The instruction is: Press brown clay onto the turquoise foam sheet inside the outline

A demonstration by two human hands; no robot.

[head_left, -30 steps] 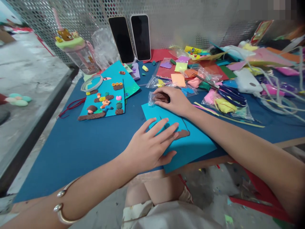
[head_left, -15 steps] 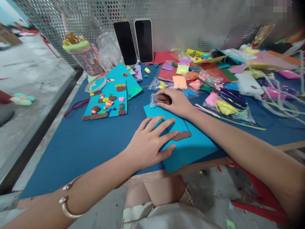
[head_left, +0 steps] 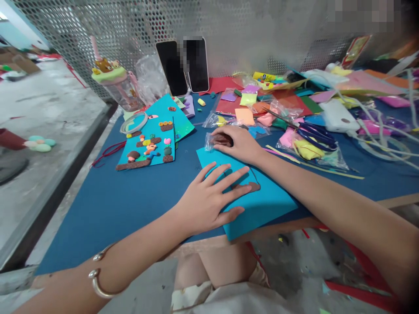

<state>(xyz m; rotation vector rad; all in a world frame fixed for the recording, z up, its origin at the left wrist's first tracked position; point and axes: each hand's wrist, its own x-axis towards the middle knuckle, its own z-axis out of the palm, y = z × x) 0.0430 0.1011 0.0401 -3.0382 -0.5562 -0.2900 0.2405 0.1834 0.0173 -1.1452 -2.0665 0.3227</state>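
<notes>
Card [head_left: 262,203] lies flat under spread left hand [head_left: 209,200], one brown strip [head_left: 248,187] laid; right hand [head_left: 238,141] apparently pinches bagged clay [head_left: 218,140].

A blue surface [head_left: 108,205] carries a finished clay picture on a turquoise card [head_left: 149,146], with a roll of clear tape [head_left: 133,122] touching its far corner and a red cord [head_left: 106,153] to its left. Two dark phones [head_left: 183,65] lean against the perforated metal screen [head_left: 248,30]. A clear cup with a bear lid [head_left: 116,85] stands far left. Blue-handled scissors [head_left: 316,133] lie among bags of coloured clay [head_left: 307,148], near a white device [head_left: 338,115] and sheets of coloured paper [head_left: 288,98].
</notes>
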